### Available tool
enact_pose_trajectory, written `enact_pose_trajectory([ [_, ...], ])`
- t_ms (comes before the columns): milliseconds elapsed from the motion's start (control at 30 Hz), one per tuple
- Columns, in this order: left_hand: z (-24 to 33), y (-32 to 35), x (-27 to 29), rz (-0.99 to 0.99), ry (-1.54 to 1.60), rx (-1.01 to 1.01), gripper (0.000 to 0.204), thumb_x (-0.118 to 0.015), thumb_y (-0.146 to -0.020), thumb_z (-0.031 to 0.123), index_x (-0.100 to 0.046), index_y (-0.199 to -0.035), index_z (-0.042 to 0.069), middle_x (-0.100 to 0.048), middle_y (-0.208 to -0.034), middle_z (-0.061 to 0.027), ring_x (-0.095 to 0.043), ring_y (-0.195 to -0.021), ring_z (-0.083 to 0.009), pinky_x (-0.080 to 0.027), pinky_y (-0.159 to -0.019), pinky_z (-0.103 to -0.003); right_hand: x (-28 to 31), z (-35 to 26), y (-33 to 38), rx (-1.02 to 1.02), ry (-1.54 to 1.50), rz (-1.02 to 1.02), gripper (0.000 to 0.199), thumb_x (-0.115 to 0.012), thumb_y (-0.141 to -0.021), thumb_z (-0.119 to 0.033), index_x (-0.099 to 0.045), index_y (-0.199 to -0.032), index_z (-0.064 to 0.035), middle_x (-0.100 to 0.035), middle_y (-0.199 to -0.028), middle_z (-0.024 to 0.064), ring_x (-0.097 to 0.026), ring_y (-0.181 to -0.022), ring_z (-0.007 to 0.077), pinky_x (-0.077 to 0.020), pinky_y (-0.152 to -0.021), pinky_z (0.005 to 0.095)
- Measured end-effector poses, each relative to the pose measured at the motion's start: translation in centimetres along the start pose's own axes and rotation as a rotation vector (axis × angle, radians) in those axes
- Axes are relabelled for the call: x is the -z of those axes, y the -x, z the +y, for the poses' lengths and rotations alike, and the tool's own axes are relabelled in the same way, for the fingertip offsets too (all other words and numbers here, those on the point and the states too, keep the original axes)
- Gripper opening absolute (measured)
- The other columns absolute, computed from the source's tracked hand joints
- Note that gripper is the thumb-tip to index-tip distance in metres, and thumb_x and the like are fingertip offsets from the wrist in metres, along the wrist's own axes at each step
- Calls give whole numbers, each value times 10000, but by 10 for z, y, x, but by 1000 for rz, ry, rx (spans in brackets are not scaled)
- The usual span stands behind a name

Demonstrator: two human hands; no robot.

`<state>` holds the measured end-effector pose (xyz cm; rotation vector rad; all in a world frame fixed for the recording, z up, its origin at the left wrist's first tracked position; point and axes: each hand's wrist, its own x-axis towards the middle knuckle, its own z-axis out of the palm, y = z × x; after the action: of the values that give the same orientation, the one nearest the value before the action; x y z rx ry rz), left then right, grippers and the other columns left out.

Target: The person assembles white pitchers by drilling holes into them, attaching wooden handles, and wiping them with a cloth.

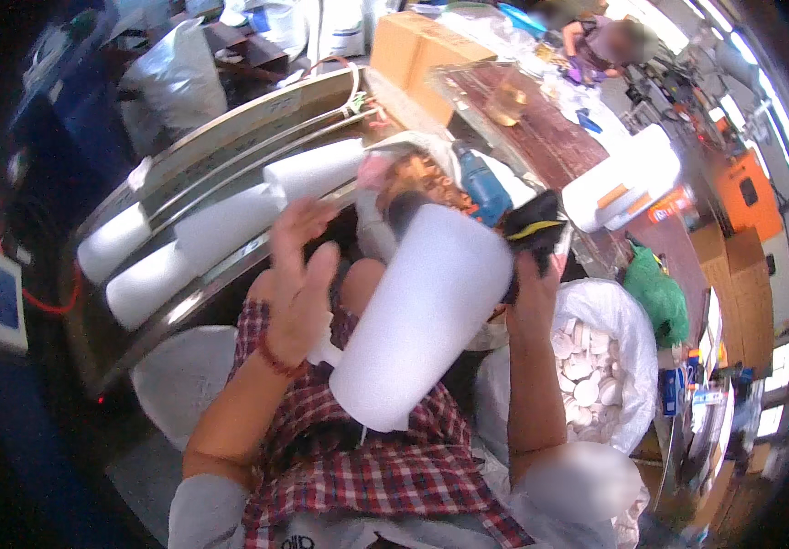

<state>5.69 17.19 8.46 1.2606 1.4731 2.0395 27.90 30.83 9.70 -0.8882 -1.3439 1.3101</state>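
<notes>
A thick white roll point(422, 316), of paper or thin foam sheet, hangs tilted over my lap in front of a red checked apron. My right hand point(534, 284) is at its upper right side and appears to grip it; the fingers are partly hidden. Touching or close above that hand is a black item with a yellow stripe point(536, 224), whose kind I cannot make out. To the left of the roll, my left hand point(298, 274) is raised, slightly blurred, fingers apart and holding nothing. Behind the roll's upper end is a dark round part point(404, 210).
Similar white rolls point(230, 220) lie in a long trough at left. A blue tool point(483, 183) rests in a bag ahead. At right are a sack of white discs point(587, 371), a green plush-like thing point(655, 293) and a brown table point(541, 137). Another person point(596, 46) works far right.
</notes>
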Motion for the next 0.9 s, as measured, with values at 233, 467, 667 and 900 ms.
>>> enact_pose_trajectory([
  [233,-47,102,-3,-430,487,710,764,-467,-887,554,-156,-1383,65,-421,-1290,-164,-471,-1167,-287,-429,-970,-408,69,17,-44,-12,-498,232,507,-342,-953,-419,-534,-1075,35,-604,-1017,136,-612,-843,198,-510,-723,295],
  [467,-40,84,-68,-740,765,944,804,-488,-924,425,39,-1429,88,-263,-1397,-182,-435,-1219,-308,-437,-960,-479,71,27,-64,102,-849,102,679,-257,-914,-589,-533,-1114,-2,-584,-1032,128,-559,-957,222,-463,-839,340],
  [667,-21,14,-103,-607,674,911,603,-398,-949,159,-44,-1414,8,-319,-1361,-183,-470,-1185,-289,-493,-912,-438,86,34,-111,412,-278,623,705,-421,-901,-565,-247,-1322,-26,-507,-1079,129,-546,-952,213,-484,-815,350],
  [900,-47,-11,-140,-552,511,505,764,-637,-820,207,-163,-1384,9,-374,-1322,-148,-416,-1216,-242,-389,-974,-366,111,46,-161,367,-785,336,579,-489,-906,-459,-362,-1258,-17,-539,-1022,105,-554,-928,195,-483,-768,331],
])
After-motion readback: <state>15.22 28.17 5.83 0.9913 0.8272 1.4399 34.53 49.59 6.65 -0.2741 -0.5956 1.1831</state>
